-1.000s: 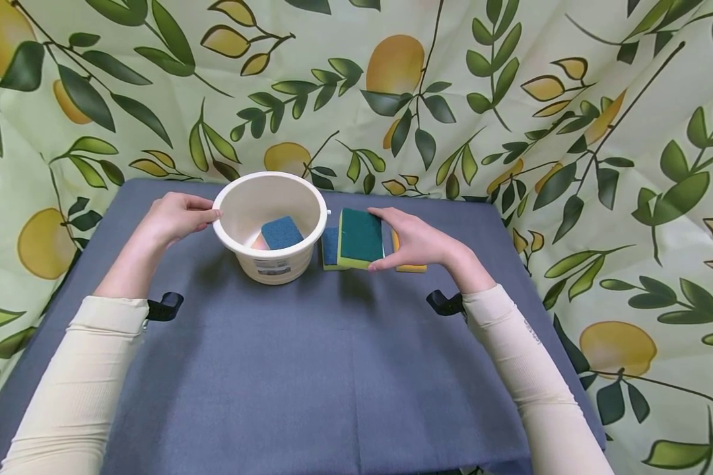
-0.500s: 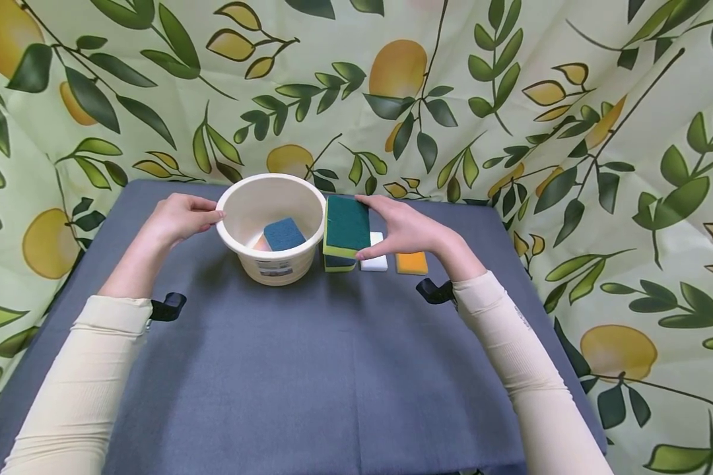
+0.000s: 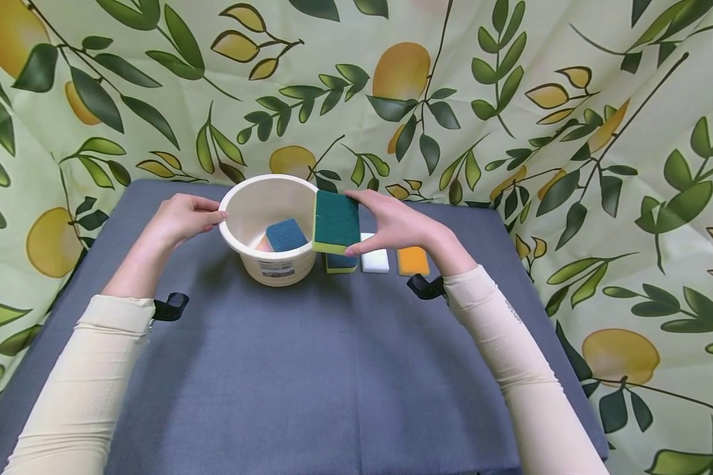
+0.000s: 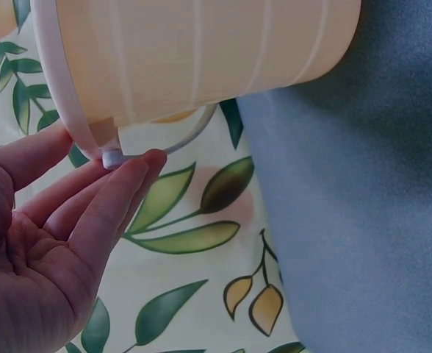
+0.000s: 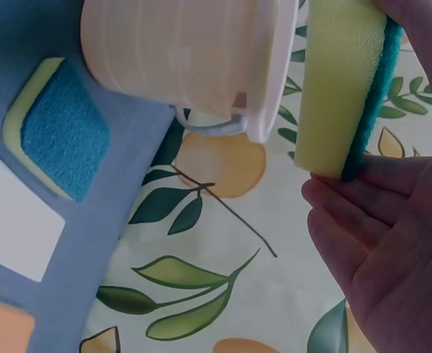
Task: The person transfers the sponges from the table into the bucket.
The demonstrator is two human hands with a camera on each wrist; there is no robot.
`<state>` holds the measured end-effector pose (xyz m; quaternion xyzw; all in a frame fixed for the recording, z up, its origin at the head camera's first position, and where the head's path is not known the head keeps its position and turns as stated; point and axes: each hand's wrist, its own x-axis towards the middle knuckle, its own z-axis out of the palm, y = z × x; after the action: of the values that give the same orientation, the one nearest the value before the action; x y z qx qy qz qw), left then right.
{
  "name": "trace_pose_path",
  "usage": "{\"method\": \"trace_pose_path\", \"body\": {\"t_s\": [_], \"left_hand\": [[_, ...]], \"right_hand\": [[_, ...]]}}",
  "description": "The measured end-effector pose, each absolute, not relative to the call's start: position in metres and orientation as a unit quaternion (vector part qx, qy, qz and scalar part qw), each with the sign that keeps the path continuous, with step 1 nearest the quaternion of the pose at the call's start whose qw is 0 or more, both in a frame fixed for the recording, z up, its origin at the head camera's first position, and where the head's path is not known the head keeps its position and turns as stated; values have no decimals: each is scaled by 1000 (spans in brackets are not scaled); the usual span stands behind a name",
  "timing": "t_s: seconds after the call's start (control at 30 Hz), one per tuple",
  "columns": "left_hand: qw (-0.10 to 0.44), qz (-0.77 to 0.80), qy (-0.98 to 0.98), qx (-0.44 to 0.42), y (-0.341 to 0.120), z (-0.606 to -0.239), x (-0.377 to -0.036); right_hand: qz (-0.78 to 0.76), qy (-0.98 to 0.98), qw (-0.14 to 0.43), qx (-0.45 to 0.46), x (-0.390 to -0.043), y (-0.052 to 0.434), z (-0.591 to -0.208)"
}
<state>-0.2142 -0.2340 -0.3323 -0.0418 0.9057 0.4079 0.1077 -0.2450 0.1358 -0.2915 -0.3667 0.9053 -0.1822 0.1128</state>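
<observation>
A cream bucket (image 3: 276,264) stands toward the back of the table, with a blue sponge (image 3: 286,235) and a pinkish piece (image 3: 264,245) inside. My left hand (image 3: 185,218) pinches the bucket's left rim; in the left wrist view its fingers meet at the rim (image 4: 54,81) by the handle's joint. My right hand (image 3: 401,224) holds a green-and-yellow scouring sponge (image 3: 336,221) between thumb and fingers, raised beside the bucket's right rim and overlapping it in the head view. The right wrist view shows the sponge's yellow side (image 5: 337,88), apart from the bucket wall.
Right of the bucket lie a blue-and-yellow sponge (image 3: 341,262), partly hidden by the held one, a white sponge (image 3: 375,256) and an orange sponge (image 3: 412,261) in a row. A blue-grey cloth (image 3: 309,382) covers the table. Leaf-patterned fabric (image 3: 333,92) hangs behind.
My right hand has carried the green-and-yellow sponge left and slightly up to the bucket's rim, uncovering the white and orange sponges. My left hand keeps its hold on the rim.
</observation>
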Motion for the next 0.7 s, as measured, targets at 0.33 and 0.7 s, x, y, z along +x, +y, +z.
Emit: {"method": "trace_pose_path", "body": {"t_s": [0.33, 0.7], "left_hand": [[113, 410, 904, -39, -235, -331, -214], [115, 412, 903, -45, -233, -330, -213]], "right_hand": [[-185, 901, 113, -377, -252, 120, -289], [-183, 895, 110, -391, -260, 102, -288]]}}
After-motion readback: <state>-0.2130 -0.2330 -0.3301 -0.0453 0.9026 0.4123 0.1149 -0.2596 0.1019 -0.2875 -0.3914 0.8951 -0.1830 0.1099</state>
